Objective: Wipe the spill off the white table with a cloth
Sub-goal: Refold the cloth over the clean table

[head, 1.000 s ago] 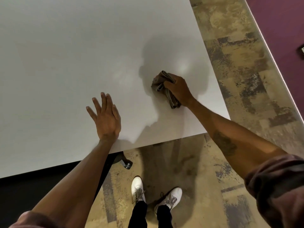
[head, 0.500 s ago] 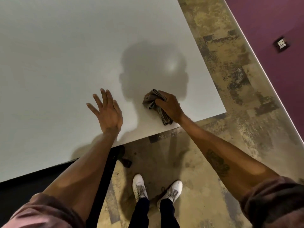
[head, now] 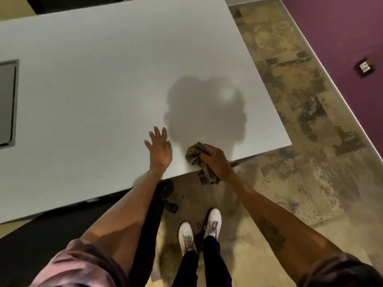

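Note:
My right hand [head: 216,160] grips a crumpled grey-brown cloth [head: 195,154] at the near edge of the white table [head: 103,90]. Part of the cloth hangs past the edge, below my hand. My left hand [head: 160,149] rests on the tabletop just left of the cloth, palm down, fingers spread, holding nothing. No spill shows on the table surface; my shadow falls across it beyond the cloth.
A dark recessed panel [head: 7,102] sits in the table at the far left. A chair base with a caster [head: 169,195] stands under the near edge. My white shoes [head: 199,230] are on mottled tan flooring. A purple wall with an outlet [head: 364,67] runs along the right.
My right hand has pulled the cloth toward me to the table's near edge, so part now hangs over it. Both hands sit closer together, and the view has backed away from the table.

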The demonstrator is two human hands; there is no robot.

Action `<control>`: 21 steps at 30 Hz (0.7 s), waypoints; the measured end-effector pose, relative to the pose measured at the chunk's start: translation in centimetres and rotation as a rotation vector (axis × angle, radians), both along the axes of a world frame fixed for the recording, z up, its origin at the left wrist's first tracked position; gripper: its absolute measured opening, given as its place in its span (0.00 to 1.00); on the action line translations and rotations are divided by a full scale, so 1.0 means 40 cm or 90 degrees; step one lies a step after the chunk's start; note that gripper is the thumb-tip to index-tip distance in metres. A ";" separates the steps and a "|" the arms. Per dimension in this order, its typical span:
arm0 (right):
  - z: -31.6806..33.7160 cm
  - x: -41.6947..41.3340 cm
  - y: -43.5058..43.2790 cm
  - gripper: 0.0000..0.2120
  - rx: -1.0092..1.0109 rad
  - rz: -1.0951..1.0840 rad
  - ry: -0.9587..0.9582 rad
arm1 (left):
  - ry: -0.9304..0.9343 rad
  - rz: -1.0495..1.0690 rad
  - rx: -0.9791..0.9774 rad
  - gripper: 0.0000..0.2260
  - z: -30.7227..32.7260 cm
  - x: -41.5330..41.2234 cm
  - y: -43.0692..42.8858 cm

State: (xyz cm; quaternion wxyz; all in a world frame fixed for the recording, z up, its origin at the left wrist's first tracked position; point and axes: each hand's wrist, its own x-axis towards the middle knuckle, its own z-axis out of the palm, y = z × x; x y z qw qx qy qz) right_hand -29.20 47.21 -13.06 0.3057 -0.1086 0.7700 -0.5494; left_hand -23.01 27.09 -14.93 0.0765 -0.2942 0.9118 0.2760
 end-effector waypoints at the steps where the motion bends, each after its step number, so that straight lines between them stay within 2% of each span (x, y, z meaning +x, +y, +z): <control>1: 0.003 0.016 0.001 0.16 -0.006 0.010 -0.009 | -0.017 0.009 0.016 0.24 0.013 0.000 0.002; 5: 0.044 0.063 0.004 0.15 -0.026 -0.001 -0.074 | -0.050 -0.003 0.108 0.22 0.080 0.005 0.019; 8: 0.080 0.063 -0.002 0.12 0.009 -0.030 -0.084 | -0.035 -0.005 0.098 0.19 0.120 0.031 0.037; 11: 0.126 0.054 -0.010 0.09 0.026 -0.041 -0.101 | 0.082 0.039 0.134 0.16 0.174 0.061 0.064; 14: 0.166 0.047 -0.019 0.09 0.071 -0.063 -0.123 | 0.200 0.016 0.161 0.10 0.235 0.075 0.076; 16: 0.194 0.035 -0.026 0.08 0.093 -0.064 -0.108 | 0.197 -0.006 0.139 0.08 0.275 0.071 0.071; 18: 0.225 0.022 -0.038 0.01 0.109 -0.046 -0.065 | 0.160 -0.002 0.092 0.09 0.305 0.065 0.067; 21: 0.271 -0.004 -0.075 0.06 0.153 -0.036 0.012 | 0.144 0.057 0.055 0.11 0.343 0.059 0.062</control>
